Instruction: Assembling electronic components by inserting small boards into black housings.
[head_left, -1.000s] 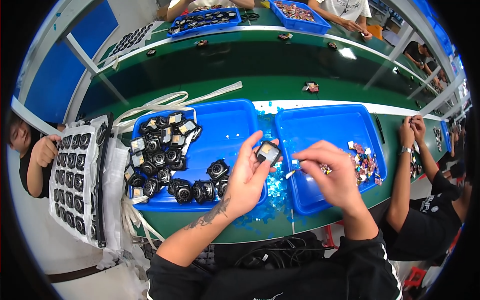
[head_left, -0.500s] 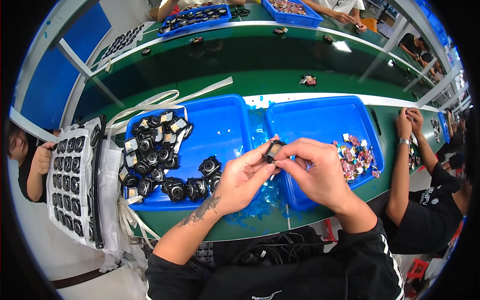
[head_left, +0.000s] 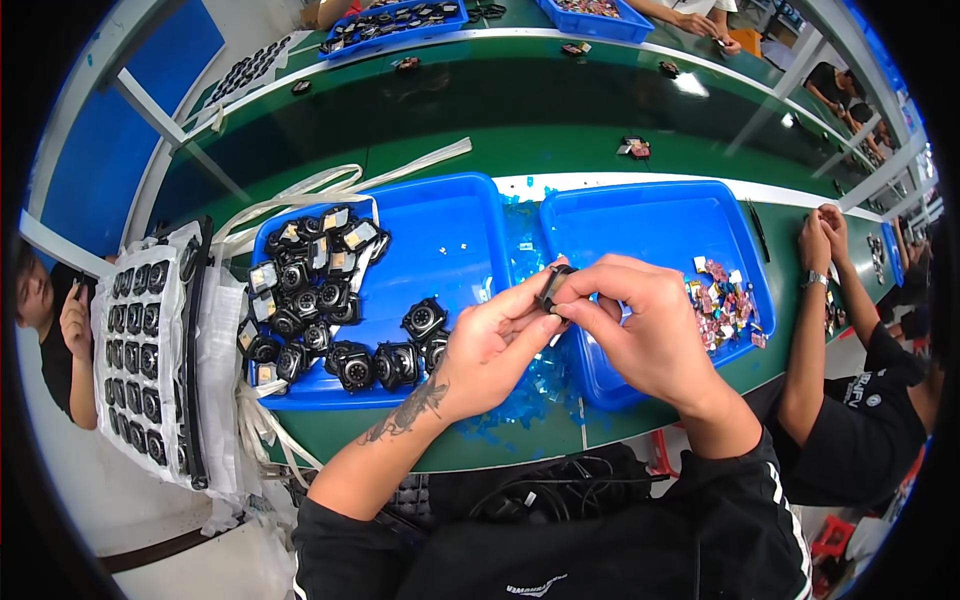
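Both my hands meet over the gap between two blue trays. My left hand (head_left: 488,352) and my right hand (head_left: 640,330) pinch one small black square part (head_left: 553,287) between their fingertips. The left blue tray (head_left: 450,235) holds several black round-lensed parts (head_left: 310,300) heaped at its left and front. The right blue tray (head_left: 640,225) has a pile of small coloured scraps (head_left: 722,292) at its right side.
A flat rack of black parts (head_left: 150,350) in plastic wrap lies at the left table edge. Blue film scraps (head_left: 530,390) litter the green table (head_left: 520,130). A person in black (head_left: 850,400) sits to my right, another at the far left. More blue trays (head_left: 390,20) stand at the back.
My hands came together: the right hand left the right tray and joined the left hand on the black part, which now sits between both sets of fingertips.
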